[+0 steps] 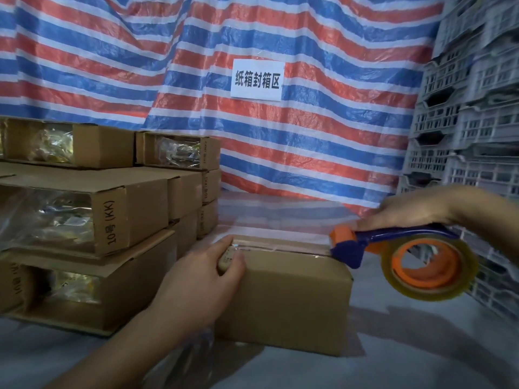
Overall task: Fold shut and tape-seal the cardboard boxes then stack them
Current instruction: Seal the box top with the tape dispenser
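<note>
Striped red, white and blue tarpaulin (280,130) hangs as the backdrop, with a white paper sign (256,79) printed in Chinese characters fixed to it. Grey plastic crates (471,108) stand stacked to the right of the sign. Below the sign, a closed cardboard box (283,299) sits on a pale grey worktop (421,346). A strip of clear tape (275,246) runs along the top seam of the box. The left hand (202,279) grips the box's left top corner, fingers curled over the edge and thumb on the front face. The right hand (412,209) has its grip wrapped around the blue handle of a tape dispenser (404,254), whose blue head touches the box's right top edge; its roll of clear tape on an orange hub hangs just right of the box. Left of the box, a stack of cardboard boxes (98,220) lies on its side, ends open and showing clear plastic bags inside.
</note>
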The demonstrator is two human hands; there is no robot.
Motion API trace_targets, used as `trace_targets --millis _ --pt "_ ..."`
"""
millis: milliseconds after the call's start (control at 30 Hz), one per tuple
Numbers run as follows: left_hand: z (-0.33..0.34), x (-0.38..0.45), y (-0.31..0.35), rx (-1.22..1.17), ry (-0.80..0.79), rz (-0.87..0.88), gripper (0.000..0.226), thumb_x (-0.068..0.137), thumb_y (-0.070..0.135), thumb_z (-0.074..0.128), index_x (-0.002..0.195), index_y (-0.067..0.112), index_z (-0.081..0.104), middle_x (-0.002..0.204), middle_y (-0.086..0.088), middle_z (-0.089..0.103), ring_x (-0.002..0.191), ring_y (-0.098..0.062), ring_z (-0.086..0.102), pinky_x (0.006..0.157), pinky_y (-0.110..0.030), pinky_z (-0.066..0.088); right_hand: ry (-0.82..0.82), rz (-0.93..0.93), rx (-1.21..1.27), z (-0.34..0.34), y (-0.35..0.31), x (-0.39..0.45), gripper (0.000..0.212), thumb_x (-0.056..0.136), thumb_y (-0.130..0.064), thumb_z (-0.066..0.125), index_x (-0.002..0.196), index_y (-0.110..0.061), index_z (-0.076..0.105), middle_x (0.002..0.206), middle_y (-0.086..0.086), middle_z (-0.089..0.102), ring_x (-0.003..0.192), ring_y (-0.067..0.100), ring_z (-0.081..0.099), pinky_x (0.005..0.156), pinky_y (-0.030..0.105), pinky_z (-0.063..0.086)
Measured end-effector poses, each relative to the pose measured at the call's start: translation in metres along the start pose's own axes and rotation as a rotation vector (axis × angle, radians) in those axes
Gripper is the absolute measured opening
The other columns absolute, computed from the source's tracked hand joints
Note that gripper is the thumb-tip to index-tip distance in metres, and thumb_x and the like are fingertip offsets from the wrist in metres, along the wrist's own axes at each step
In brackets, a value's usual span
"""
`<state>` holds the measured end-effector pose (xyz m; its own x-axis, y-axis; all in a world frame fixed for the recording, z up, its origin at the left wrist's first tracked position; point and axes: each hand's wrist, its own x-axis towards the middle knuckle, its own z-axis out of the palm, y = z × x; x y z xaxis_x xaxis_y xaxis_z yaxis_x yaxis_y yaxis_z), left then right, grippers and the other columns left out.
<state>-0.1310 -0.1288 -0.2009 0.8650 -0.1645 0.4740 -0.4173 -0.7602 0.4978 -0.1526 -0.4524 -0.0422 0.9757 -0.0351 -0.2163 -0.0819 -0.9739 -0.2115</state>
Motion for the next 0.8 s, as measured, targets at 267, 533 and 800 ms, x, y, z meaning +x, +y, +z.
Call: trace_targets --millis 267,533,800 --pt "-0.022 0.016 0.034 0.201 -0.011 0.132 0.081 0.083 0.08 0.018 0.146 0.032 0.04 0.149 0.008 0.045 0.131 -0.008 0.043 0.109 -0.032 0.038 0.045 -0.019 0.069 0.013 0.016 0.012 0.094 0.058 -0.089 0.052 0.108 -0.013 0.072 0.097 0.014 0.076 0.076 0.022 0.067 0.085 0.041 0.057" --pt "0.003 0.026 0.106 0.431 -0.24 0.41 0.079 0.088 0.079 0.022 0.153 0.035 0.02 0.161 0.006 0.023 0.148 -0.016 0.021 0.118 -0.043 0.016 0.004 -0.056 0.101 0.012 0.023 0.017 0.085 0.061 -0.087 0.052 0.096 -0.013 0.074 0.075 0.003 0.07 0.066 0.017 0.062 0.068 0.027 0.052" --pt "0.019 0.031 0.098 0.44 -0.439 0.382 0.079 0.085 0.082 0.029 0.152 0.047 0.007 0.162 0.016 0.015 0.149 -0.015 0.016 0.119 -0.052 0.017 0.007 -0.051 0.086 0.01 0.028 0.018 0.084 0.061 -0.091 0.052 0.088 -0.015 0.074 0.074 0.002 0.072 0.064 0.017 0.063 0.068 0.027 0.053"
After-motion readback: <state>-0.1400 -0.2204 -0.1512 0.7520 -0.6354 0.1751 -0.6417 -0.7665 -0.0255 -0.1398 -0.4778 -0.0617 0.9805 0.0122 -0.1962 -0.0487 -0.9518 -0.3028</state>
